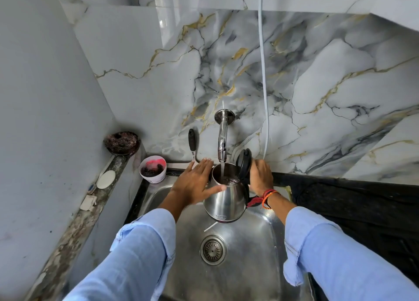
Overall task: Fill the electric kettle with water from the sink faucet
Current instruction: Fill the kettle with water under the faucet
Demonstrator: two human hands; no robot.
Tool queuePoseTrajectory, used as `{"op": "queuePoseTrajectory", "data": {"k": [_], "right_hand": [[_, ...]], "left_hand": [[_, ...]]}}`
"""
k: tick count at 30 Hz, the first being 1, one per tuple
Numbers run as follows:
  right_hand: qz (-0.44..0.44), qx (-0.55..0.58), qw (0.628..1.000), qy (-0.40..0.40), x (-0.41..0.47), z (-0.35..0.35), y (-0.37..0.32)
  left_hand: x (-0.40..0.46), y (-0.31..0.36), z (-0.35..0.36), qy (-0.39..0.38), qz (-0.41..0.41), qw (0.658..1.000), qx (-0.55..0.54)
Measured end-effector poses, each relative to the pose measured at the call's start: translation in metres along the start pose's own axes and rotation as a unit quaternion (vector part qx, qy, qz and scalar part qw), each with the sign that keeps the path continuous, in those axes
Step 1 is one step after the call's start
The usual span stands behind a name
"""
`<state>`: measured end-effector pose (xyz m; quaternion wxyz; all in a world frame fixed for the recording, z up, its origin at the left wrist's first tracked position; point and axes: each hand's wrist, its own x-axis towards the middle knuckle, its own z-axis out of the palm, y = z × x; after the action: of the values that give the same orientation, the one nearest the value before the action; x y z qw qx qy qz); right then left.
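Observation:
A steel electric kettle [224, 202] hangs over the steel sink [249, 255] with its black lid [244, 166] flipped up. A thin stream of water runs from the chrome wall faucet [222, 139] into the kettle's mouth, and water shows inside. My right hand [260, 176] grips the kettle's handle on the right side; the handle itself is mostly hidden. My left hand [195, 183] is spread flat beside the kettle's left wall, thumb touching the steel body, holding nothing.
A white cup [153, 169] with pink and dark contents stands at the sink's back left corner. A black-handled utensil [192, 142] leans on the marble wall. A dark scrubber bowl [122, 143] sits on the left ledge. A black counter [351, 201] lies right. A white cord [264, 74] hangs down.

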<state>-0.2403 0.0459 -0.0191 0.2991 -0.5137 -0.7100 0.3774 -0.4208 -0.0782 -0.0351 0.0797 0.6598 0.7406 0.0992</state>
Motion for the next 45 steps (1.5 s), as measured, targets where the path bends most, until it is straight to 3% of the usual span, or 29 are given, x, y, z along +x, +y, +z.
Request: {"op": "queuePoseTrajectory", "data": {"k": [7,45], "right_hand": [[-0.017,-0.003,1.0,-0.009,0.007,-0.003,0.006],[-0.023,0.017,1.0,-0.013,0.011,0.004,-0.006]], "left_hand": [[-0.007,0.01,0.01,0.02,-0.001,0.997,0.08],[0.0,0.0,0.009,0.033,-0.004,0.995,0.099]]}}
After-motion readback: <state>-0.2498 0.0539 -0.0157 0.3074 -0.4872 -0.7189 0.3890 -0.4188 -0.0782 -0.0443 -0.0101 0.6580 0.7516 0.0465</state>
